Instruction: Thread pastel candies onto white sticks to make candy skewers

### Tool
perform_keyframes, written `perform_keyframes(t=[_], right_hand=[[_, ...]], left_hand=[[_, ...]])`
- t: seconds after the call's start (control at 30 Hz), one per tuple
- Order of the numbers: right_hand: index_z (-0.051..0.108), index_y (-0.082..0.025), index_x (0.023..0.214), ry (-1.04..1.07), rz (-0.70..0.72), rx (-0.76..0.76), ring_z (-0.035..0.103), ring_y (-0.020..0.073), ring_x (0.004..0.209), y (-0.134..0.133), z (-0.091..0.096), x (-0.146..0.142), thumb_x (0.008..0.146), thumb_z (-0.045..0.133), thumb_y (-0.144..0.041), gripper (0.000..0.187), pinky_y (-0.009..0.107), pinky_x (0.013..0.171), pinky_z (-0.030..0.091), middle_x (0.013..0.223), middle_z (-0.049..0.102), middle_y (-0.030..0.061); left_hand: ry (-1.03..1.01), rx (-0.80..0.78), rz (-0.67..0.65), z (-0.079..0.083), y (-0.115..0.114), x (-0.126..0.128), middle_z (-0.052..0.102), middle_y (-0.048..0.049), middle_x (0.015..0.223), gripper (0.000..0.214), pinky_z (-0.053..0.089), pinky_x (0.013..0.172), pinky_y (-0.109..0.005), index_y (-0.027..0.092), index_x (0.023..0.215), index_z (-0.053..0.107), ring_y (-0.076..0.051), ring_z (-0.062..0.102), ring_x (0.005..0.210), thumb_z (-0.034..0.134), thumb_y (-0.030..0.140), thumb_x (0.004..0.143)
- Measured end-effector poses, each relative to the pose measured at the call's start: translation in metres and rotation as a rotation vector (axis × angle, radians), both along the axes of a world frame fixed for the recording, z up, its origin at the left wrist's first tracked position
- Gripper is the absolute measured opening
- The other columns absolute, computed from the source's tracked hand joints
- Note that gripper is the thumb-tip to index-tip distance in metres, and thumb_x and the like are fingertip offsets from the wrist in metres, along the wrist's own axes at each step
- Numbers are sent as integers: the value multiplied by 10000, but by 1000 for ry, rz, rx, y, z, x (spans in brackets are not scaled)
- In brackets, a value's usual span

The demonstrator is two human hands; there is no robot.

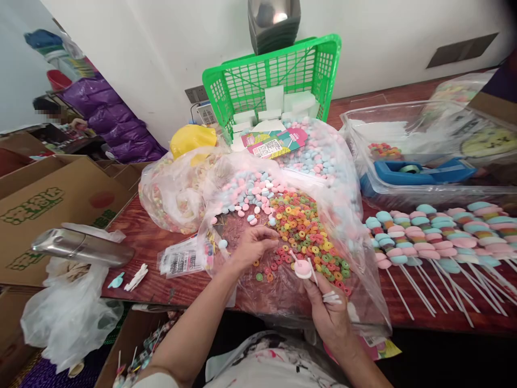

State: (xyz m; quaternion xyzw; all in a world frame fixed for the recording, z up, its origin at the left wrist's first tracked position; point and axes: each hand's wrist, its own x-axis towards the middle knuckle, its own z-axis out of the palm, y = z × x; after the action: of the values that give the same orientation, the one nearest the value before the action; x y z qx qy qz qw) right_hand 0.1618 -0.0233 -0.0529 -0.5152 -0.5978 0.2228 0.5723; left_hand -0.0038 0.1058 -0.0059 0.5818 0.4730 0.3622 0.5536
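My left hand [255, 247] is over the clear plastic sheet, at the left side of a heap of colourful gummy rings [301, 218]. Its thumb and fingertips come together; whatever they may hold is too small to make out. In front of my body, my right hand [329, 304] is closed around several thin white sticks [332, 297]. A pink and white marshmallow [302, 269] is on a stick at that hand's fingertips. Behind the rings lie loose pink, blue and white marshmallows [258, 188], spilling from a big clear bag.
Finished-looking marshmallow skewers [436, 237] lie in rows at right. Behind them stands a clear bin [428, 188] with a blue tape dispenser [424, 171]. A green basket [270, 70] stands at the back. A steel flask [84, 247] and cardboard boxes [52, 210] are at left.
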Motion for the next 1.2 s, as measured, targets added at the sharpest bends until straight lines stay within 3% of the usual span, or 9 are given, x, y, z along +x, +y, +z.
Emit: perform_keyframes(t=[0.13,0.27,0.43,0.6,0.7,0.87,1.03,1.2], right_hand=[[670,-165,1050,-109,46,41,688,152,714,4,11,0,906,461,-96,263,218,651,534,827,728,37],[685,-160,1036,-179,51,17,704,152,695,5,14,0,874,434,-67,313,209,637,547,811,742,40],[687,-156,1055,-220,31,11,716,154,675,3,14,0,829,398,-46,383,210,629,563,815,757,42],[679,-151,1122,-349,28,-6,742,195,762,1,9,4,746,376,-16,501,265,670,595,890,769,66],[667,-158,1177,-435,11,49,746,219,823,0,3,10,682,373,-2,597,306,713,609,965,767,84],[666,-142,1169,-480,3,19,741,233,903,-1,0,17,648,376,-7,611,320,758,607,1035,758,95],[678,-131,1133,-494,0,-49,754,239,808,-1,5,15,676,366,-25,564,326,678,611,973,772,88],[668,-165,1168,-438,36,-39,743,217,901,-2,4,15,661,378,-13,603,303,765,601,1042,762,74]], left_hand=[[-413,-238,159,16,-14,-5,699,-7,708,255,532,668,-276,164,755,749,-142,665,632,851,177,521],[-523,-276,168,31,-34,1,696,-16,720,290,534,643,-243,169,779,761,-148,678,677,874,169,512],[-423,35,135,30,-45,8,628,1,808,170,501,667,-205,200,733,771,-95,594,729,844,147,589],[-35,473,89,32,-44,2,666,-48,821,76,508,741,-286,223,788,786,-156,616,792,764,187,725],[109,570,36,35,-44,-3,689,-63,827,79,508,741,-299,224,821,786,-168,629,792,722,210,777],[-79,365,82,25,-45,-3,678,-44,813,63,511,720,-272,210,790,778,-158,621,792,776,220,727],[-361,68,168,16,-48,5,621,10,726,209,465,581,-204,212,779,769,-99,547,665,859,206,591],[-422,-10,142,18,-45,6,605,7,778,189,471,606,-210,212,698,771,-93,552,697,877,190,542]])
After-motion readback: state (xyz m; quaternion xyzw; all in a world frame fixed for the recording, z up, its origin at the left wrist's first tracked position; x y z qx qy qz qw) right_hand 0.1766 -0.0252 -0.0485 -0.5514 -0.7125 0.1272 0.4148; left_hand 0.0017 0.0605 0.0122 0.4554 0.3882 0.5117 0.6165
